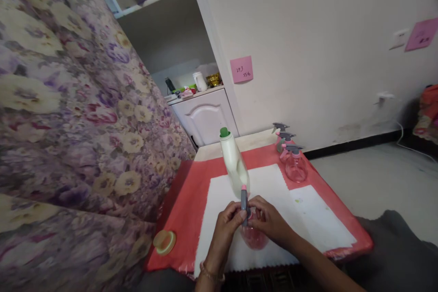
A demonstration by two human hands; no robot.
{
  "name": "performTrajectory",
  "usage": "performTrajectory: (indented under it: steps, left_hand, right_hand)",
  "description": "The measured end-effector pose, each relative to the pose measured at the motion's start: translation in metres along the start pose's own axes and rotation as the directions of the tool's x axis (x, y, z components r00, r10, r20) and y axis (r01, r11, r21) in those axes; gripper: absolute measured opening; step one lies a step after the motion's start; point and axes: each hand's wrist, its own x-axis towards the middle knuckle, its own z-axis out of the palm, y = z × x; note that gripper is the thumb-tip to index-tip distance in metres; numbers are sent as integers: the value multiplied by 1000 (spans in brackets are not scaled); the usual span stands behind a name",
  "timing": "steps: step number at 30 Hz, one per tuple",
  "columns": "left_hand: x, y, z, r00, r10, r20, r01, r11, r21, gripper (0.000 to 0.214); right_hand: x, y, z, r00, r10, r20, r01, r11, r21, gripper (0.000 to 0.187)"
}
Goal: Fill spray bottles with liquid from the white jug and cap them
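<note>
My left hand (228, 224) and my right hand (270, 220) are both closed around the top of a small pink spray bottle (253, 237) that stands on white paper (308, 219) over a red table (191, 200). The bottle's grey trigger head (244, 200) points up between my fingers. Just behind it stands a white plastic bottle (234, 162) with a green neck, tilted a little. A round cap (164, 242), orange with a green rim, lies at the table's near left corner.
Further pink spray bottles (293, 162) with grey heads stand at the table's far right. A floral sofa (68, 114) runs along the left. A white cabinet (205, 116) holds small items behind. Pink notes hang on the wall (241, 69).
</note>
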Motion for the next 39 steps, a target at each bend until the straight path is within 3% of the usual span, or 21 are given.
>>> performTrajectory:
  steps: [3,9,14,17,22,28,31,39]
  left_hand:
    - [2,-3,0,1000,13,2,-13,1000,5,31]
    - [0,-4,1,1000,27,-15,-26,998,60,30]
    - [-1,-6,2,999,36,-23,-35,999,41,31]
    - [-1,-9,3,999,35,-30,-34,999,32,33]
    - [-3,-14,7,994,78,-72,-76,997,30,35]
    - [-6,-33,-1,990,119,-82,-111,989,95,38]
    - [-7,-49,-7,993,118,-23,-115,989,90,38]
    - [-5,-74,-8,996,45,82,-42,998,-35,69]
  right_hand:
    - [3,2,0,1000,18,9,-18,999,37,15]
    - [2,4,9,991,50,-127,-48,999,18,24]
    - [-1,6,16,981,30,-191,-39,998,-46,18]
    - [-4,5,15,983,29,-183,-42,997,-69,16]
    - [-12,3,7,984,78,-162,-96,989,-110,45]
    - [-23,16,2,984,95,-153,-120,979,-164,48]
    - [-27,23,1,985,109,-136,-133,974,-181,55]
    - [-35,40,-4,990,110,-83,-123,976,-179,64]
